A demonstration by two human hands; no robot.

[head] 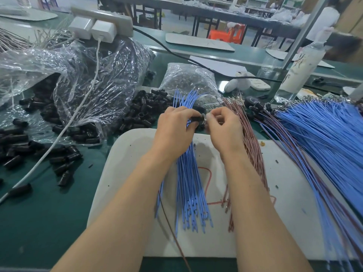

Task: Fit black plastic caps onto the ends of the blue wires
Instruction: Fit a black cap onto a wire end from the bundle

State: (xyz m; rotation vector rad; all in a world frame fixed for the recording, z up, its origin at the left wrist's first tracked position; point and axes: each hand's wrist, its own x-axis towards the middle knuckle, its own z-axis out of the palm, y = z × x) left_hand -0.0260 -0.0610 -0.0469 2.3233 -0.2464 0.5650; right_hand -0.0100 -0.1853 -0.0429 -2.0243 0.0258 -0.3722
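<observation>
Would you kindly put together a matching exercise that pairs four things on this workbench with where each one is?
Things:
1. black cap
2. brown wires
3. power strip
4. loose black caps

Places:
A. on the green table, left of the white board
B. pinched in the left hand
C. on the white board, beside the right hand
D. at the back, with white chargers plugged in

Pairs: 1-B, 2-C, 3-D, 4-A

Head-worn; looks down, close, forward
</observation>
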